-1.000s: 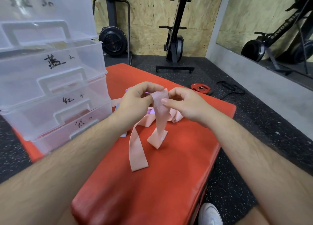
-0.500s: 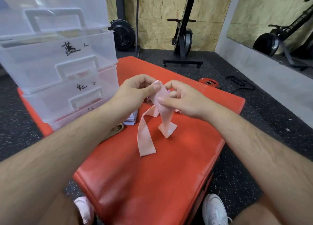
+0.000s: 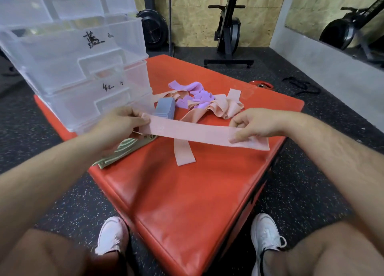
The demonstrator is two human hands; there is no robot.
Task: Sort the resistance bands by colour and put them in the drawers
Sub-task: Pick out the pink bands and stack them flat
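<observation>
L hand (image 3: 122, 123) & R hand (image 3: 256, 124): fingers (image 3: 239, 123) of each pinch one end of 1 pink band (image 3: 193, 133), held flat btwn them just above the red pad (image 3: 187, 192). Looks thin, soft, stretchy & light, so prob. best gripped at the ends like this, then folded. Beyond the fingertips: 1 blue folded stack (image 3: 165, 108), pink+purple tangle (image 3: 199, 101) (count unclear). Under L wrist: 1 green bunch (image 3: 122, 151). Left of L fingers: clear drawers (image 3: 62, 67), at least 3 showing.
</observation>
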